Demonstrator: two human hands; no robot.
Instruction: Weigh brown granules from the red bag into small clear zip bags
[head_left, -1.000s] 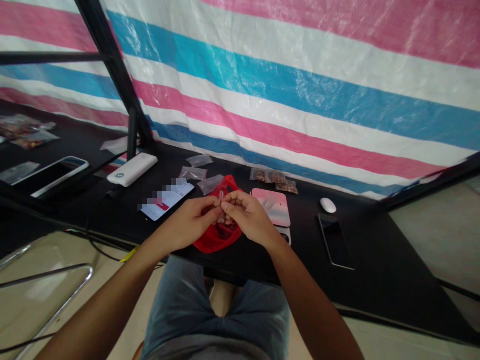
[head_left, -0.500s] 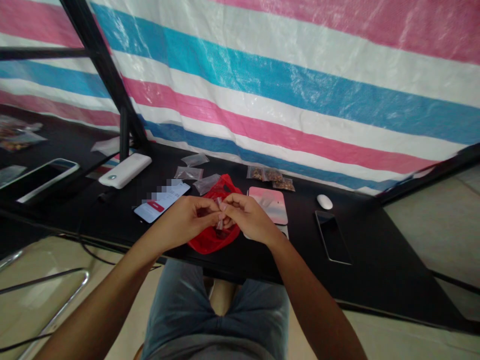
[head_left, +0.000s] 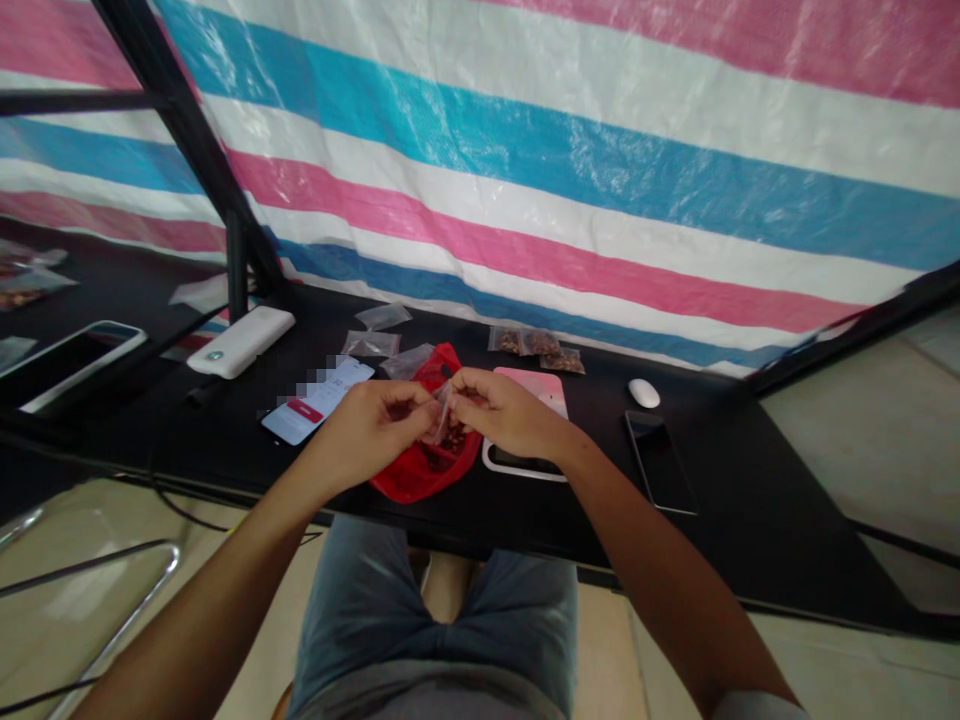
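Note:
Both my hands meet above a red bag (head_left: 420, 470) lying on the black table (head_left: 750, 500). My left hand (head_left: 375, 425) and my right hand (head_left: 502, 412) each pinch one side of a small clear plastic pouch (head_left: 444, 428) with brownish bits inside. The pouch hangs between my fingertips, just over the red bag's opening. Dark reddish contents show inside the red bag.
Empty clear pouches (head_left: 382, 330) and three filled ones (head_left: 536, 345) lie near the striped tarp. A lit phone (head_left: 315, 402), a white power bank (head_left: 241, 340), a pink-backed device (head_left: 529, 455), a dark phone (head_left: 660, 462) and a white mouse (head_left: 643, 392) are around. Another phone (head_left: 67, 352) lies far left.
The camera view has shifted slightly left and down. My hands stayed together on the small pouch, working its top edge; they now sit a little lower over the red bag.

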